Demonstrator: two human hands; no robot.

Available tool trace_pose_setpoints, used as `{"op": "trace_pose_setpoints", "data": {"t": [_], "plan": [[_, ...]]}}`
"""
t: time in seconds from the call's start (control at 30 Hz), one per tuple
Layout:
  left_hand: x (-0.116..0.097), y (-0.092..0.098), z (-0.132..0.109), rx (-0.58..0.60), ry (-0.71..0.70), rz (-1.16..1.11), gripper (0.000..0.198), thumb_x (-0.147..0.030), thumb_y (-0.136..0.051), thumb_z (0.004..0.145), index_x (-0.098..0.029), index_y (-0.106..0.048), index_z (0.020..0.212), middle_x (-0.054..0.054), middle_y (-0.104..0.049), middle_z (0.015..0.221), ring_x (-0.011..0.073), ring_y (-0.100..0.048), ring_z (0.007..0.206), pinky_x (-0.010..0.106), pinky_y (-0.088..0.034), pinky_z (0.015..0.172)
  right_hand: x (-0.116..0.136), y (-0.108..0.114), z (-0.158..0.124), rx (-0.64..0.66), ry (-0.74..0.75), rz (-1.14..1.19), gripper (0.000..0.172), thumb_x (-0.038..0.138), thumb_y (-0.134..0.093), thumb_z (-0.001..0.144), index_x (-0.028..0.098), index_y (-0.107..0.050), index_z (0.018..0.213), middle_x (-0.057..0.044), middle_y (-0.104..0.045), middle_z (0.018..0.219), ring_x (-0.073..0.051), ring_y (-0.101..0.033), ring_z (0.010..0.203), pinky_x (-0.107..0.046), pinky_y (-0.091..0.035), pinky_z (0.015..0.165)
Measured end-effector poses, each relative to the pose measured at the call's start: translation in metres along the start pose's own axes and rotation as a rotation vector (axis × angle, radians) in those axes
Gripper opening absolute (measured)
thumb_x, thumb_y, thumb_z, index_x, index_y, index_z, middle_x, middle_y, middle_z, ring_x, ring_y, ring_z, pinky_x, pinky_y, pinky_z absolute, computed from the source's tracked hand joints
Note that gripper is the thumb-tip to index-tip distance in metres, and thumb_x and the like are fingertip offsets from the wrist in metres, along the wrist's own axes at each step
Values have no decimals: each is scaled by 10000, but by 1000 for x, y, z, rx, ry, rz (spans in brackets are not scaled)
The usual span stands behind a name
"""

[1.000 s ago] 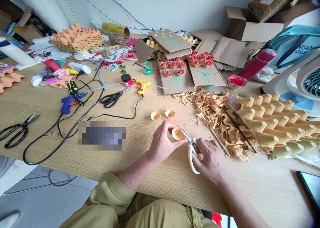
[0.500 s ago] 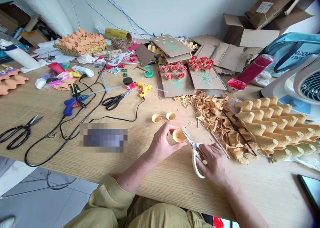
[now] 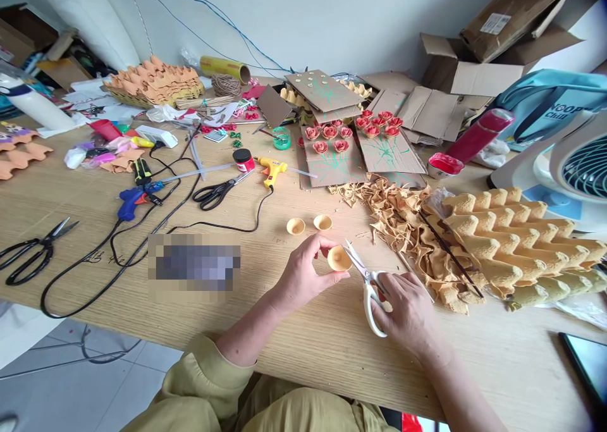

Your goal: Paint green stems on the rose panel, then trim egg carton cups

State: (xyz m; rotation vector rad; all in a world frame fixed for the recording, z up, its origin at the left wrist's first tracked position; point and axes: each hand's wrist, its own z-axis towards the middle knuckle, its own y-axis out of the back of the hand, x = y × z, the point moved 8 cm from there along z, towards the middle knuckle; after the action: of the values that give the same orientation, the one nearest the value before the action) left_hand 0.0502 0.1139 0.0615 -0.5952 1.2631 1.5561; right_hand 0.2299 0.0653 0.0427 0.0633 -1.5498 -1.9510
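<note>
Between the thumb and fingers of my left hand (image 3: pixel 303 271) is a small yellow carton cup (image 3: pixel 340 259), its opening facing up toward me. My right hand (image 3: pixel 411 307) grips white-handled scissors (image 3: pixel 370 305) by the loops. Their blades are slightly apart, with the tips at the cup's right rim. Two more yellow cups, one on the left (image 3: pixel 296 226) and one on the right (image 3: pixel 323 222), rest on the table just beyond my left hand.
Carton scraps (image 3: pixel 403 229) and stacked egg trays (image 3: pixel 516 242) lie to the right. Red flowers on cardboard (image 3: pixel 332 166) stand behind. A yellow glue gun (image 3: pixel 272 171), black scissors (image 3: pixel 215 193), a blue glue gun (image 3: pixel 130 203) and cables are leftward. A phone (image 3: pixel 585 362) is at the right edge.
The view has shifted slightly. The cup in my left hand is tilted a little differently, while both hands keep nearly the same places and grips.
</note>
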Motion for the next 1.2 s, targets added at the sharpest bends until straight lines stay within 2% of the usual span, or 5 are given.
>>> {"op": "trace_pose_setpoints", "data": {"t": [0.2,0.57,0.77,0.83,1.2], "plan": [[-2,-4,-1,50,-46,23,383,-279,-835,718,-210,-586,1001,19,-668,941,163,-600,822,294,-503,762,-2,0,4,22,-29,-5,194,312,-557,892,234,-419,779,17,-543,681,-175,-528,639,-334,-343,695],[0,-2,2,115,-11,-11,373,-284,-821,727,-206,-623,1033,36,-713,995,169,-612,838,305,-509,777,-3,1,-2,13,4,27,233,276,-565,906,233,-399,749,49,-495,628,-135,-449,565,-306,-343,683],[0,-4,4,181,-32,-133,366,-224,-783,769,-207,-628,1101,70,-708,1152,195,-664,989,310,-537,846,-4,2,-4,14,24,27,247,293,-549,935,233,-404,744,51,-499,613,-130,-448,545,-301,-331,657],[1,-5,4,194,-17,-202,381,-195,-770,775,-206,-624,1127,77,-695,1174,203,-669,1044,314,-550,890,-4,1,-5,20,28,36,252,295,-544,943,233,-403,744,52,-497,609,-129,-449,540,-300,-331,654],[13,-6,3,218,120,-381,348,-210,-751,778,-197,-611,1097,78,-693,1129,197,-698,1020,340,-565,953,-10,-1,-9,30,35,34,259,249,-545,932,239,-371,741,50,-471,606,-136,-408,544,-290,-338,644]]}}
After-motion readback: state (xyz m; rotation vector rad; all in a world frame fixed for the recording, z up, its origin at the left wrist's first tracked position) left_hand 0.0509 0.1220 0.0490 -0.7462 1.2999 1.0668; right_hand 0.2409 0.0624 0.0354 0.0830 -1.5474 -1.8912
